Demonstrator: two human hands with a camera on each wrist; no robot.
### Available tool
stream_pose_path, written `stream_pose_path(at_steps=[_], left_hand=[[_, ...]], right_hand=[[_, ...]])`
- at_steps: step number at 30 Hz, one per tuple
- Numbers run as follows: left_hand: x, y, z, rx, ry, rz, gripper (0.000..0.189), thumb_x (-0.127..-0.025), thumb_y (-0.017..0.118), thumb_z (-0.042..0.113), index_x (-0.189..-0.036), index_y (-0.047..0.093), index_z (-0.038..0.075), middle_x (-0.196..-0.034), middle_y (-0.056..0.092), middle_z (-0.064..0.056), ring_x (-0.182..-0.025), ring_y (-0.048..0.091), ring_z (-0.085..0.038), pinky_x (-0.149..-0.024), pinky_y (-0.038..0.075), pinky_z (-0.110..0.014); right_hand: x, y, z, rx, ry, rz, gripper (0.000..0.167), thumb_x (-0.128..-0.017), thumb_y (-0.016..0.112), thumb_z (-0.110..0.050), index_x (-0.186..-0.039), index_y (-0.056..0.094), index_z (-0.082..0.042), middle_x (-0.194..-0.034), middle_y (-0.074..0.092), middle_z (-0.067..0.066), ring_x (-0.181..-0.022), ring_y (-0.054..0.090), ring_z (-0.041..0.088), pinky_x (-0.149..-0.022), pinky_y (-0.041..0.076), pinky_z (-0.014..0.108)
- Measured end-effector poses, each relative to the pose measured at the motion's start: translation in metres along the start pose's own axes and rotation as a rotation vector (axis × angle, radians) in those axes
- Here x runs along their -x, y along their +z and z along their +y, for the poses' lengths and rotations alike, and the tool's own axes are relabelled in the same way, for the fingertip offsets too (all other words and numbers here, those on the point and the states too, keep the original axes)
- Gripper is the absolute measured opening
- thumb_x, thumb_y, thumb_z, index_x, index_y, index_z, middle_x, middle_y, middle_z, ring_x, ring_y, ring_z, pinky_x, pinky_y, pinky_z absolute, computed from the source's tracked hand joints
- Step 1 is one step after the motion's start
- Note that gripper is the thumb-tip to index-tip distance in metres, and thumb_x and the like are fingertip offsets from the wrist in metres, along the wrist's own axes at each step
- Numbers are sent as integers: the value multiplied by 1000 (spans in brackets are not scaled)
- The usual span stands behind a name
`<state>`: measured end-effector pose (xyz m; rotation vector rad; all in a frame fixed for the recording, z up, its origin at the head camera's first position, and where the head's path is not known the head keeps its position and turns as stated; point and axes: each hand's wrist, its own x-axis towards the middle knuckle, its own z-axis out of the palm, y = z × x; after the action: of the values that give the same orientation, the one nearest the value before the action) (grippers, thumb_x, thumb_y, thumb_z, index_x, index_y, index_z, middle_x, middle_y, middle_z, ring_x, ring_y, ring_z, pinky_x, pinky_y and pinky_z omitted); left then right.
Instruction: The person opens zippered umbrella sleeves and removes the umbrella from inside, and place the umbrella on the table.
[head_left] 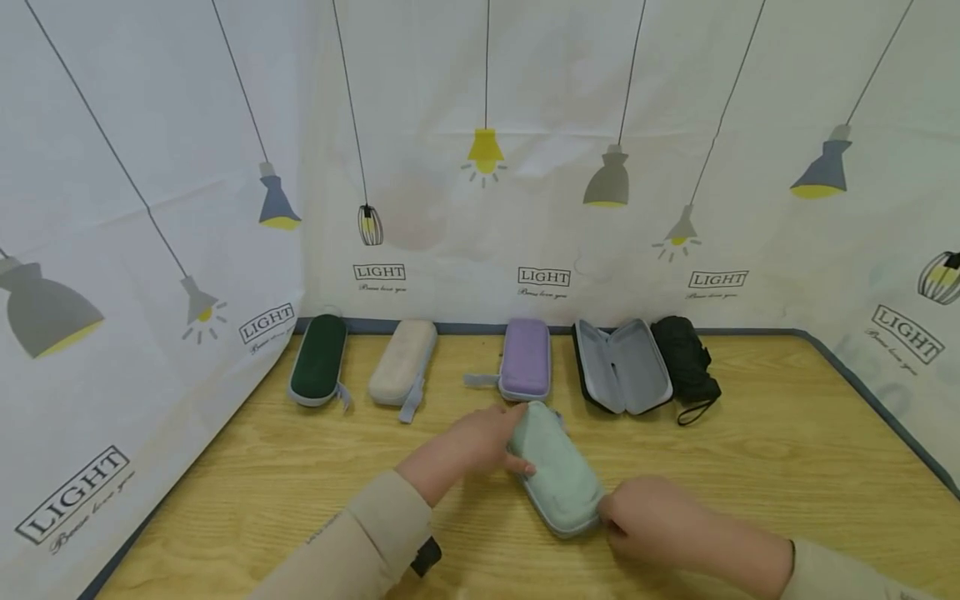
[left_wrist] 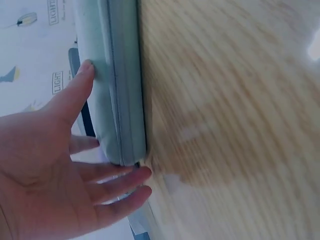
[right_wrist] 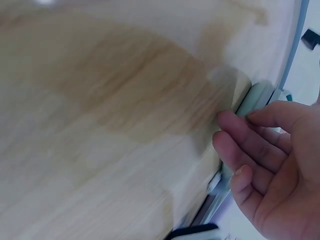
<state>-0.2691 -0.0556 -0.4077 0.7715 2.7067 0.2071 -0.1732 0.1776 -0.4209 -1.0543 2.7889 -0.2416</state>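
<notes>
A mint-green zip-up glasses case (head_left: 558, 471) lies at a slant on the table, between both hands. My left hand (head_left: 480, 442) holds its far end, the thumb on the lid and the fingers about the end. In the left wrist view the zip (left_wrist: 116, 85) runs along the side of the case, closed where it shows. My right hand (head_left: 660, 517) is at the near right corner, thumb and forefinger pinching at the edge. The right wrist view shows that thumb (right_wrist: 265, 117) against the case's side; what lies between the fingertips is hidden. A grey strap (head_left: 561, 422) shows beyond the far end.
Along the back stand a dark green case (head_left: 318, 358), a beige case (head_left: 402, 362), a purple case (head_left: 525, 358), an opened black case (head_left: 641, 371) with grey lining, and a black folded umbrella (head_left: 684, 358). A printed cloth (head_left: 450, 217) hangs behind the wooden table (head_left: 787, 467).
</notes>
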Motion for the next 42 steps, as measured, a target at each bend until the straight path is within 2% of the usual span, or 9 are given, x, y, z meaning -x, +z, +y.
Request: stream_pose_path(at_steps=[4,8,12,17,23,29,33,37,42], left_hand=[[-6,0,-4,54,57,-43,95,-86,66,55,-155,22,9,-155,31,-13,-139,34,-25,-110,32,-36],[-13,2,-2,76,62,-33,100,-83,63,65,-156,21,9,-156,29,-14,-139,34,-25,-109,34,-38],[-18,4,4,30,48,-9,105,-80,62,70,-155,22,8,-154,32,-15,-135,40,-27,-106,38,-39],[-21,5,8,-45,37,-16,106,-79,63,69,-155,22,9,-153,34,-14,-132,43,-28,-103,41,-38],[-21,4,8,-63,36,-25,105,-80,63,68,-156,20,9,-152,33,-15,-131,45,-27,-102,42,-36],[-21,7,8,-62,54,-24,106,-80,62,68,-155,20,7,-152,33,-16,-131,45,-27,-101,43,-36],[-22,7,8,-61,57,-20,105,-80,62,68,-155,20,7,-152,33,-16,-131,44,-28,-101,44,-37],[-21,7,9,-73,55,-20,105,-80,62,68,-155,21,7,-152,34,-16,-132,44,-28,-101,44,-37],[-22,9,8,-102,67,-21,105,-80,61,70,-155,21,8,-151,35,-15,-132,43,-26,-101,43,-37]], right_hand=[[-4,3,-10,-6,-37,2,41,-84,70,-12,-59,39,-23,-55,23,-14,-50,20,4,-46,21,23],[-10,5,-20,10,-89,-4,35,-85,71,-15,-60,47,-23,-54,31,-16,-49,26,2,-45,28,21],[-15,6,-25,15,-115,-4,33,-85,71,-15,-60,51,-23,-52,34,-16,-48,29,1,-44,30,21],[-18,8,-24,-7,-122,0,31,-85,70,-15,-61,53,-24,-51,34,-18,-48,29,0,-44,29,19],[-15,7,-20,37,-148,37,27,-83,73,-13,-63,59,-23,-54,44,-18,-48,37,-2,-45,33,19],[-10,3,-16,66,-128,51,17,-81,75,-13,-69,68,-21,-61,55,-17,-53,48,-2,-47,40,21],[-7,-1,-12,161,-73,27,13,-82,75,-14,-72,69,-20,-63,57,-13,-55,53,5,-48,44,27],[-8,-1,-5,259,-52,45,21,-83,74,-16,-67,62,-20,-58,51,-10,-51,50,9,-44,41,30],[-17,0,4,306,-20,75,22,-81,75,-13,-66,60,-19,-59,52,-7,-52,51,12,-46,43,32]])
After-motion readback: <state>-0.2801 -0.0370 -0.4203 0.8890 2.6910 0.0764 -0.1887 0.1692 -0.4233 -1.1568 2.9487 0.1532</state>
